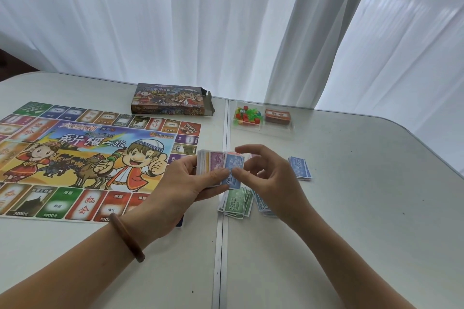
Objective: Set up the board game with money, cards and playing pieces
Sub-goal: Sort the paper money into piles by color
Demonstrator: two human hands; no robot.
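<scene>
Sorting seems underway: left hand (pixel 185 183) grips the mixed stack of paper play banknotes (pixel 212 161) face-up so values show, while right hand (pixel 271 178) pinches its top blue 2000 note (pixel 234 170) between thumb and forefinger, probably bound for the blue-note pile (pixel 300 168) at three o'clock; green 500 notes (pixel 236 204) lie at six

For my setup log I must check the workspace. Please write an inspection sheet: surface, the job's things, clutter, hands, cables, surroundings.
Surface: pale grey folding table, with a seam down the middle.
Job's things: colourful paper game board flat at left; green banknote pile and blue banknote pile on the table; clear plastic tray holding small coloured plastic pieces and a red card deck.
Clutter: opened cardboard game box beyond the board.
Hands: left hand holds a mixed banknote stack; right hand pinches its top blue note.
Cables: nothing seen.
Surroundings: white curtains.
</scene>
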